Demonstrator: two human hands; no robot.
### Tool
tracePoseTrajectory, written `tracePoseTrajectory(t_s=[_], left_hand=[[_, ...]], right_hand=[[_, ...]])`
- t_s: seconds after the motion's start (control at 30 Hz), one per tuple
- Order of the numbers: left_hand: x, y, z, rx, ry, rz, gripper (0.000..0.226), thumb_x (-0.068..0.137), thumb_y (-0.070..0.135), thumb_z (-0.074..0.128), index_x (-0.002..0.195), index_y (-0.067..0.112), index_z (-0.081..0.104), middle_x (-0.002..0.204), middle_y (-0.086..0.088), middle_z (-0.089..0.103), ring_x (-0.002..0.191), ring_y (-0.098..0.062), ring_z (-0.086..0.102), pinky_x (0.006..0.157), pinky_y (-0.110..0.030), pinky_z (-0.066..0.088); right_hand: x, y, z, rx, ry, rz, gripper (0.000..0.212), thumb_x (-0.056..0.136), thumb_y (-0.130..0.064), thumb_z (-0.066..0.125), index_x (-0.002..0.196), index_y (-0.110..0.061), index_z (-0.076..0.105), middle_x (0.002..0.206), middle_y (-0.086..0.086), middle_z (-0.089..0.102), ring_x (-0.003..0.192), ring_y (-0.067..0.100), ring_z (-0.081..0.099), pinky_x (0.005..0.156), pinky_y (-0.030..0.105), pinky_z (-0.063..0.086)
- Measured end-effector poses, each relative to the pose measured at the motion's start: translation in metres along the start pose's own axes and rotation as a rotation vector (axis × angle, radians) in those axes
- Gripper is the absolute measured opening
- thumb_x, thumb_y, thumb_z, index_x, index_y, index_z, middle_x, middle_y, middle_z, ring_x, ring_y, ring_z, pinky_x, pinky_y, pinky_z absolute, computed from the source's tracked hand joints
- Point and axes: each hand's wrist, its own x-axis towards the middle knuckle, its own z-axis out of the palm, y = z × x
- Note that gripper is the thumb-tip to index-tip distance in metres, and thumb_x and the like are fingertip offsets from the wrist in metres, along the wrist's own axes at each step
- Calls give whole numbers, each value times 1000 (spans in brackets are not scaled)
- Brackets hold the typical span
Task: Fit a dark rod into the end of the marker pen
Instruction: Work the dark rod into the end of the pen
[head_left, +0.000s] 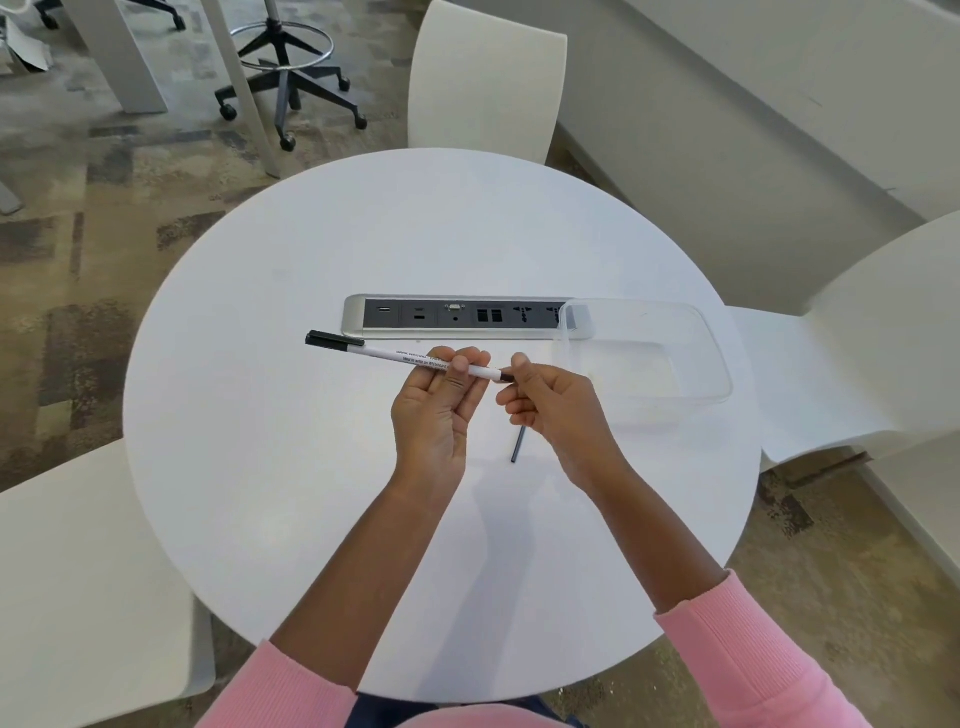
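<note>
Marker pen (410, 359) is pinched by left hand (435, 410); beside those fingers, dark rod (505, 375) pinched by right hand (553, 408) seems partly entered; straight push needed.

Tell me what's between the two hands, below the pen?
In the head view, a short dark rod shows between the left hand and right hand, its top end hidden by the right hand.

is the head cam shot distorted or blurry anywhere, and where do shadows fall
Head view: wide-angle distortion bows the table rim; print on the marker pen is soft; faint soft-edged shadows lie on the tabletop beneath the left hand and right hand; no hard glare; the clear container shows low contrast.
</note>
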Motion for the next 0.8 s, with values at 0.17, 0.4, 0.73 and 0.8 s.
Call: tracePoseTrajectory(t_s=[0.17, 0.4, 0.73, 0.8], left_hand=[[-3, -2, 0, 1, 14, -10, 18, 87, -4, 50, 78, 11, 55, 64, 2, 72, 71, -10, 70, 69, -22, 58], [-5, -3, 2, -35, 63, -13, 19, 86, -5, 50, 77, 11, 55, 62, 3, 70, 69, -10, 70, 67, -22, 58], [-7, -4, 6, -236, 140, -159, 15, 89, -3, 48, 80, 7, 55, 59, -1, 71, 65, -14, 72, 65, -27, 60], [-7, -4, 5, -227, 142, -162, 15, 89, -2, 48, 80, 7, 55, 59, -1, 71, 65, -14, 72, 65, -27, 60]], right_hand=[[0, -1, -2, 120, -56, 84, 18, 87, -18, 58, 72, -11, 66, 56, -6, 64, 50, 1, 56, 53, 11, 50], [-1, 4, 6, -48, 42, -149, 15, 87, -7, 57, 73, -11, 61, 63, 1, 61, 51, -1, 56, 55, 11, 49], [5, 23, 0, -716, 239, -957, 17, 85, -5, 52, 79, 7, 63, 72, 18, 63, 76, 16, 46, 70, 20, 41], [7, 24, -2, -739, 230, -978, 14, 85, -5, 56, 80, 6, 64, 72, 18, 64, 76, 15, 48, 70, 20, 42]])
